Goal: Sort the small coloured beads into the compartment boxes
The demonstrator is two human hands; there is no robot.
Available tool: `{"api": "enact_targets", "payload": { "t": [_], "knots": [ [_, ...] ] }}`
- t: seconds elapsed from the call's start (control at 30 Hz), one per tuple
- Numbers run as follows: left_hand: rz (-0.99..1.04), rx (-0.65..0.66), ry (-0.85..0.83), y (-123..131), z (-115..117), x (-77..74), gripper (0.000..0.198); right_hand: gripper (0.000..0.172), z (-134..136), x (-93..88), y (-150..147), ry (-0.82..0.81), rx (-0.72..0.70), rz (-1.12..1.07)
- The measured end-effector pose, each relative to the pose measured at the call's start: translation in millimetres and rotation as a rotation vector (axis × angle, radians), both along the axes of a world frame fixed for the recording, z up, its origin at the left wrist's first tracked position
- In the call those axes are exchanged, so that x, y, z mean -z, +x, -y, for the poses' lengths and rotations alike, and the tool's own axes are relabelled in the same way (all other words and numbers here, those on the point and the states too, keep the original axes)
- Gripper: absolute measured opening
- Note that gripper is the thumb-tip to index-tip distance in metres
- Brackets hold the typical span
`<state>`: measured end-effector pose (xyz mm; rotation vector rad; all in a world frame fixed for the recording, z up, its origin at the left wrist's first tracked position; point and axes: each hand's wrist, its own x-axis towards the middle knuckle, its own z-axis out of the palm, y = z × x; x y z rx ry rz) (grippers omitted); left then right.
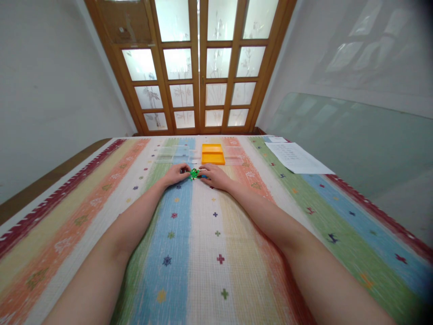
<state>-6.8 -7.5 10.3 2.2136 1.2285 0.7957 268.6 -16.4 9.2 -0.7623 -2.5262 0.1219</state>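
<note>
Both my arms stretch forward over a striped, many-coloured cloth (203,243). My left hand (176,173) and my right hand (215,176) meet at a small green toy piece (194,174) with a bit of blue on its right side. The fingers of both hands are curled and pinch this piece from either side. The piece lies on or just above the cloth; I cannot tell which. Its exact shape is too small to make out.
An orange tray (213,154) stands just beyond my hands, flanked by clear plastic trays (172,154) on the left and one (235,156) on the right. A printed paper sheet (297,158) lies at the far right. Wooden glass-paned doors (199,67) stand behind; walls close both sides.
</note>
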Motion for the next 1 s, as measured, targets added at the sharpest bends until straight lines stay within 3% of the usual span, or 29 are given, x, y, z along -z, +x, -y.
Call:
{"api": "enact_targets", "payload": {
  "t": [0.2,0.4,0.57,0.73,1.0],
  "knots": [
    [0.094,-0.187,0.071,-9.0,-10.3,3.5,0.023,0.023,1.7,0.8,-3.1,0.021,-0.023,0.007],
    [0.239,-0.461,0.157,-30.3,-25.5,7.0,0.024,0.026,-0.7,3.0,-2.0,0.000,0.014,-0.010],
    [0.469,-0.668,0.111,-50.5,-35.0,10.2,0.034,0.027,-4.1,6.6,-0.1,0.023,0.017,-0.031],
    [0.720,-0.737,0.033,-67.5,-46.4,19.3,0.049,0.025,-5.0,8.9,0.2,0.034,0.023,-0.037],
    [0.780,-0.712,-0.062,-66.6,-50.5,21.7,0.056,0.021,-9.8,12.9,1.3,0.074,-0.004,-0.083]
  ]
}}
